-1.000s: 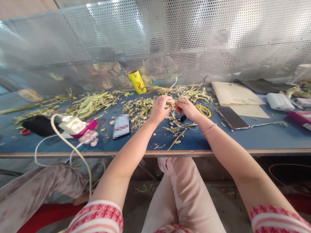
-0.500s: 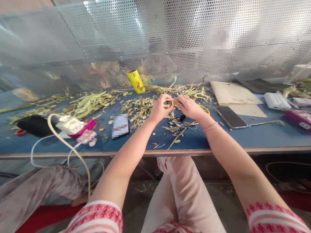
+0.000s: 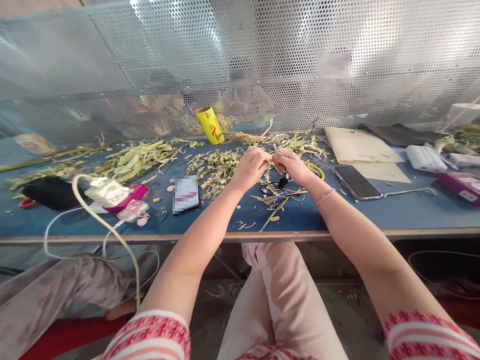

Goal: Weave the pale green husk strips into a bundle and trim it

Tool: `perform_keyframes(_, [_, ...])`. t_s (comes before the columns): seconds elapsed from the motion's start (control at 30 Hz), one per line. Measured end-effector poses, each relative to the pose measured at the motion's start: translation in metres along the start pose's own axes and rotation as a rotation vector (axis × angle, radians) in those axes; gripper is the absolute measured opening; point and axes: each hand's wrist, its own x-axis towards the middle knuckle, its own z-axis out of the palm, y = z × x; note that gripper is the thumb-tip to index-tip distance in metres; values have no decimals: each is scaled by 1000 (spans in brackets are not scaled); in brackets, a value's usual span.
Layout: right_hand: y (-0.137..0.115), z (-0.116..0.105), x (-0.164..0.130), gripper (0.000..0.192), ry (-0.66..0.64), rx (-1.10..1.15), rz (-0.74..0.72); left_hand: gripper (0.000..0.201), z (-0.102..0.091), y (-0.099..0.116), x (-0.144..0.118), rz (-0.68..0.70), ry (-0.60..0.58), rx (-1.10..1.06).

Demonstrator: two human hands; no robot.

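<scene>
My left hand [image 3: 252,167] is closed, its curled fingers meeting my right hand [image 3: 291,166] above the table. The right hand is closed too, thumb and fingers pinched together. Between the fingertips is a bit of dried plant, mostly hidden by the fingers. Below and to the left lies a loose heap of pale green plant scraps [image 3: 214,167]. Under the right hand are a small black object [image 3: 282,183] with a thin loop and part of a yellow ring [image 3: 318,170]. Dry stalks [image 3: 273,215] lie nearer the table edge.
On the left are a phone [image 3: 186,194], a leaf pile [image 3: 138,157], a power strip [image 3: 108,192] with cables and a black pouch [image 3: 52,194]. A yellow tube [image 3: 209,125] leans at the perforated screen [image 3: 292,60]. Rightward are another phone [image 3: 358,181], cardboard [image 3: 362,145] and a white box [image 3: 423,159].
Both hands have turned so the knuckles face up more, with fingers closed tighter. The greenish clump seen between them before is now largely covered. Other things stay where they were.
</scene>
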Motion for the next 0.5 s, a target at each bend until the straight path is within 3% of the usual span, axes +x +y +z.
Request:
perform_keyframes(0.17, [-6, 7, -1, 30, 26, 164, 94, 11, 5, -2, -3, 21, 13, -8])
perform_keyframes(0.3, [-14, 9, -7, 25, 99, -104, -50, 12, 8, 2, -4, -46, 112, -71])
perform_keyframes(0.4, [-19, 10, -11, 20, 134, -315, -177, 29, 8, 7, -2, -188, 184, -142])
perform_keyframes(0.5, [-19, 7, -11, 18, 118, -407, -268, 46, 5, 10, 1, -259, 129, -254])
